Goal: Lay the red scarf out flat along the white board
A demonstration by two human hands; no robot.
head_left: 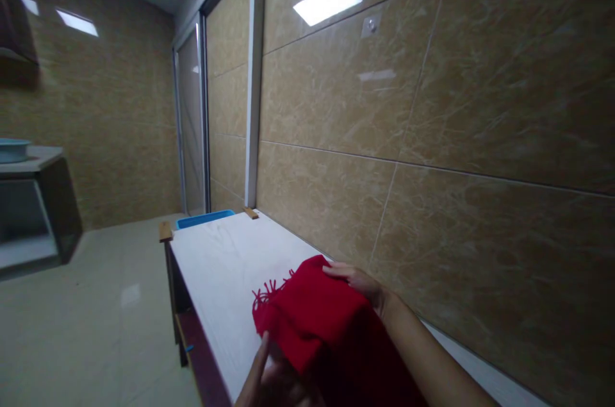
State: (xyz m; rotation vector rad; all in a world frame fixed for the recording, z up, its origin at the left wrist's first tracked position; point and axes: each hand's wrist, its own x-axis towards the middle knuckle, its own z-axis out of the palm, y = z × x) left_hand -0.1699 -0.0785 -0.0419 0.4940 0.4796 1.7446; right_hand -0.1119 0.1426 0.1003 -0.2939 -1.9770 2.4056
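A red scarf point(331, 317) with a fringe at its far left end lies bunched and folded over the white tabletop point(216, 272), hanging toward me. On its right side my right hand point(358, 282) grips the cloth, thumb or fingers along the upper edge and the rest partly hidden behind it. My left hand point(278, 378) is at the near left edge, one finger stretched up against the fabric. Its other fingers are dim and blurred, curled by the cloth's underside, and seem to hold it.
The narrow table runs along a tan tiled wall point(336, 195). Small wooden blocks point(164, 231) sit at its far corners, with a blue tray point(204, 219) beyond. To the left, a cabinet point(67, 208) bears a light blue basin point(13, 150). A sliding door point(189, 118) stands at the back.
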